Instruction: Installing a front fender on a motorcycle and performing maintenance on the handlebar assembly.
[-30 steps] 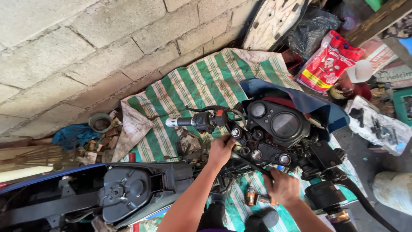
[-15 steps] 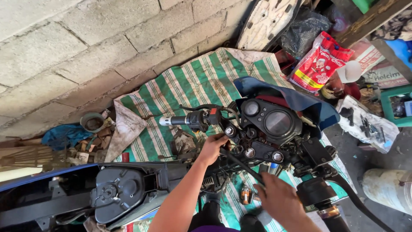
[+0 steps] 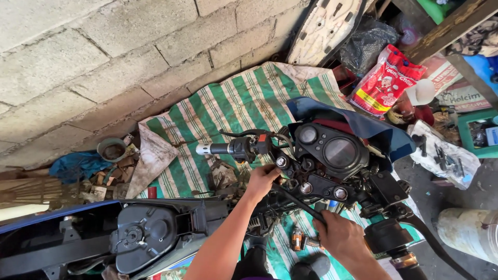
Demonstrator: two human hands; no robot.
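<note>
Top view of a stripped motorcycle, with positions given relative to the gauge cluster. The left hand was seen below and left of the cluster, its fingers curled against the handlebar clamp; whether anything was pinched could not be told. The right hand was seen directly below the cluster, closed around a black bar that ran up-left from that fist to the left hand. The left grip projected to the left of the cluster, over a green striped tarp. A red bag lay above and right.
</note>
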